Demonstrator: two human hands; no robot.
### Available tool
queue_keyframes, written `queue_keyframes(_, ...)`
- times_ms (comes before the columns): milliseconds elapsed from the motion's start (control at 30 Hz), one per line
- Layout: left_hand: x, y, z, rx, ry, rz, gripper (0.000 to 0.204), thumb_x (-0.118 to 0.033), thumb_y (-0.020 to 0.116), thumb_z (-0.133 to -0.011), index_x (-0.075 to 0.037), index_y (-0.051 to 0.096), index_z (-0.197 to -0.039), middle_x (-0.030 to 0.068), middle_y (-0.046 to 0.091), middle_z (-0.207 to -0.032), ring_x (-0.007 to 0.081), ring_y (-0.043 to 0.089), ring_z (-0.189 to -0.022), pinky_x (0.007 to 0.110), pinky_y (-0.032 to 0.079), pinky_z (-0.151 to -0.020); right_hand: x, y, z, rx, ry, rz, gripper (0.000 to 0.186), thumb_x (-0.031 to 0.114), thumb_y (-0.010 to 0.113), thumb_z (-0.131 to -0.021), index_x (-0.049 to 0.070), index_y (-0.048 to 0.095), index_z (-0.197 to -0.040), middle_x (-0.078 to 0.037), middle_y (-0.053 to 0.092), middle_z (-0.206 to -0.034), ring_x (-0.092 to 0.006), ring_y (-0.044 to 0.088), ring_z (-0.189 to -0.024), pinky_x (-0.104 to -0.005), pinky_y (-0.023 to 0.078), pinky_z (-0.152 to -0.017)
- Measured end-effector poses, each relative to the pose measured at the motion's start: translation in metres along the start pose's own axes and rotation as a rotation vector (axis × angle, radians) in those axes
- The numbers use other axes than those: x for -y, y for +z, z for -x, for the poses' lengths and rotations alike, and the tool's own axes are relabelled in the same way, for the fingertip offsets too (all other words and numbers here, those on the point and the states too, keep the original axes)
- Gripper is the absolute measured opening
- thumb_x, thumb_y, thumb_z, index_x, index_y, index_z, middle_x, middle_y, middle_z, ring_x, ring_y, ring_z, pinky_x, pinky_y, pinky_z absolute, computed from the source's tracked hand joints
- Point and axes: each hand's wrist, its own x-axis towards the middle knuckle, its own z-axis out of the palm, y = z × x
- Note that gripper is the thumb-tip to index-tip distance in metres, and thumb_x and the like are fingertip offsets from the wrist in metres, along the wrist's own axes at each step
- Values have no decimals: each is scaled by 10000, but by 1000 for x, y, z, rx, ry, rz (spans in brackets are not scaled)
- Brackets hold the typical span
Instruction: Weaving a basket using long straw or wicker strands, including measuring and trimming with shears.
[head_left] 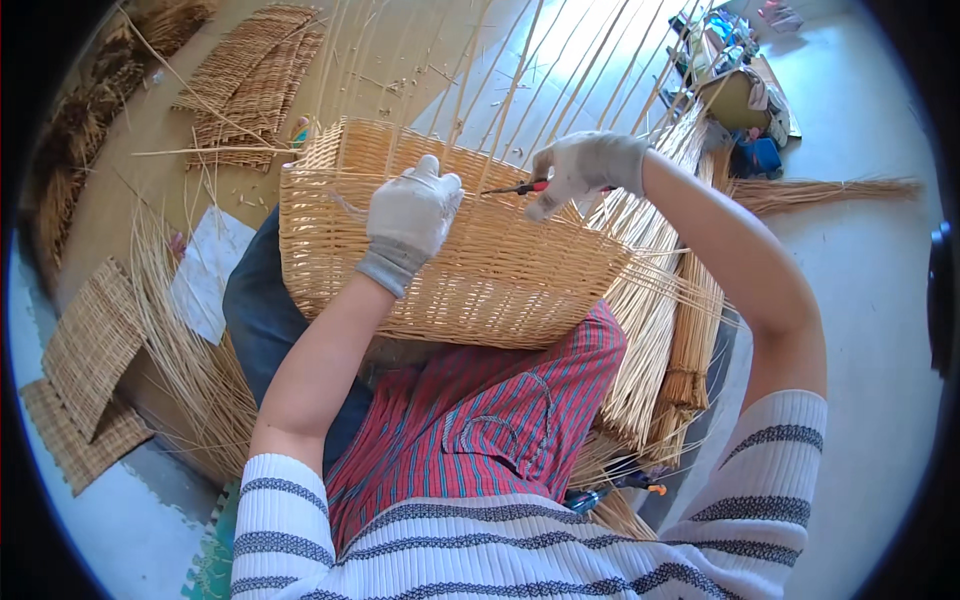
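Note:
A woven wicker basket (470, 290) lies tilted across my lap, with long unwoven stakes (520, 80) fanning up from its far side. My left hand (415, 210), in a pale work glove, is closed over the basket's near wall; what its fingers pinch is hidden. Also gloved, my right hand (582, 172) grips a slim pointed tool (518, 188) with dark jaws and a red handle, scissors or pliers, I cannot tell. Its tip points left toward my left hand, a short gap away. Loose strand ends (680, 285) stick out at the basket's right corner.
Flat woven panels (255, 90) lie at the far left, others (95, 350) at the near left. Loose strands (185, 340) spread beside my left leg. Bundles of reeds (650, 370) lie right of the basket. An olive container (735, 100) stands among clutter at the far right.

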Motion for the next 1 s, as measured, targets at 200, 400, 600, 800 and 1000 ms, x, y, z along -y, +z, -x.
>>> queue_keyframes(200, 0, 3, 0, 24, -29, -10, 175, -296, 717, -970, -135, 673, -918, 91, 613, -941, 313, 693, -810, 473, 565, -701, -16, 14, 7, -87, -66, -11, 817, 754, 762, -761, 80, 751, -1222, -130, 767, -1031, -295, 727, -978, -446, 555, -850)
queue_keyframes(400, 0, 6, 0, 31, -14, -65, 216, -331, 696, -991, -134, 652, -915, 89, 615, -964, 308, 699, -810, 477, 570, -710, -9, 23, -8, -22, -76, -105, 820, 810, 719, -761, 80, 773, -1131, -119, 743, -898, -286, 710, -850, -456, 554, -768)
queue_keyframes(600, -1, 4, 3, -49, 24, -40, 157, -277, 729, -984, -134, 682, -941, 82, 586, -898, 310, 661, -744, 461, 543, -661, 9, 16, 1, -132, -69, 106, 753, 768, 761, -778, 124, 758, -1168, -86, 765, -949, -254, 733, -901, -435, 577, -785)
queue_keyframes(800, -2, 1, 14, 4, 29, 34, 163, -256, 764, -959, -148, 742, -1079, 71, 575, -906, 291, 661, -743, 446, 541, -657, 28, 1, 21, -124, -49, 336, 732, 694, 824, -786, 174, 717, -1289, -55, 784, -1071, -250, 759, -990, -423, 598, -837)
queue_keyframes(1000, -4, 2, 18, 5, -18, 64, 145, -290, 725, -973, -170, 692, -1047, 91, 590, -973, 329, 684, -774, 482, 559, -679, 20, 8, 30, -160, -58, 184, 742, 625, 825, -803, 167, 685, -1371, -92, 782, -1122, -285, 756, -1039, -439, 597, -901)
